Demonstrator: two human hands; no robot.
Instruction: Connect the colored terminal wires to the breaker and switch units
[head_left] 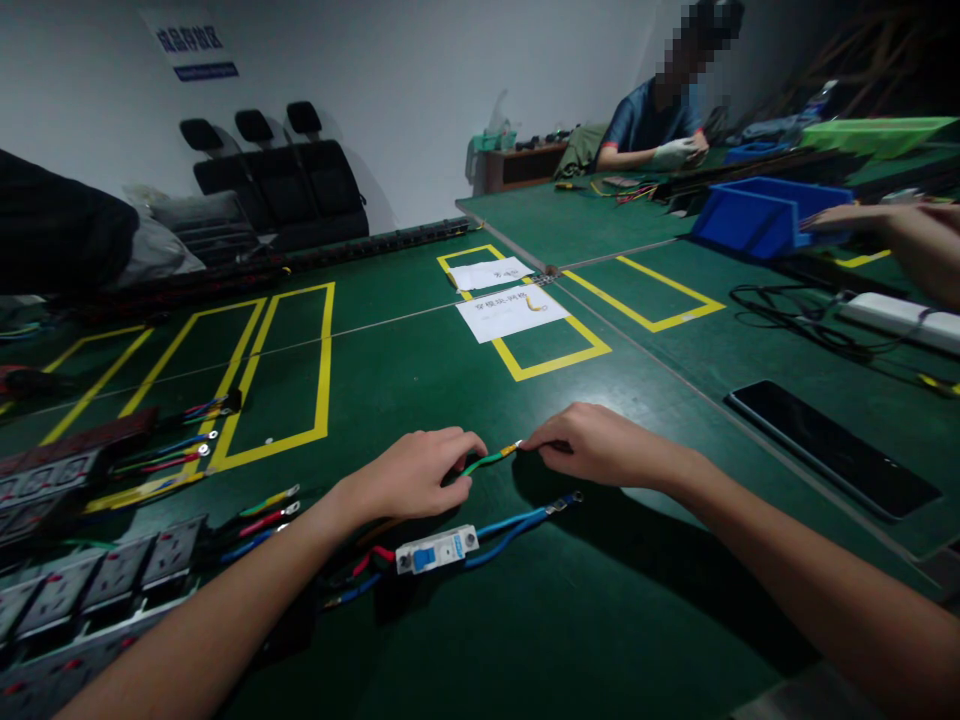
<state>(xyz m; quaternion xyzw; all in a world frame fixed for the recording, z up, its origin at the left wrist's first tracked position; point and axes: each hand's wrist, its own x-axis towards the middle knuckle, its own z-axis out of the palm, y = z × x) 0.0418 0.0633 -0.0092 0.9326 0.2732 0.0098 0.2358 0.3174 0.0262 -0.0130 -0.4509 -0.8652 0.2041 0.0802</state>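
Note:
A short green-and-yellow wire (487, 461) stretches between my two hands, just above the green table. My left hand (420, 472) pinches its left part between thumb and fingers. At the wire's right end, my right hand (581, 445) holds the metal terminal with its fingertips. Below them lies a white circuit breaker (436, 550) with a blue switch. Blue wires (517, 522) run from its right side to a ring terminal, and red and blue wires leave its left side, partly behind my left forearm.
Socket strips (97, 580) with wires lie at the left. A black phone (832, 448) is at the right, below a white power strip (900, 322). Papers (514, 313) lie ahead. Another person's hand reaches toward a blue bin (750, 218); a gloved person sits behind.

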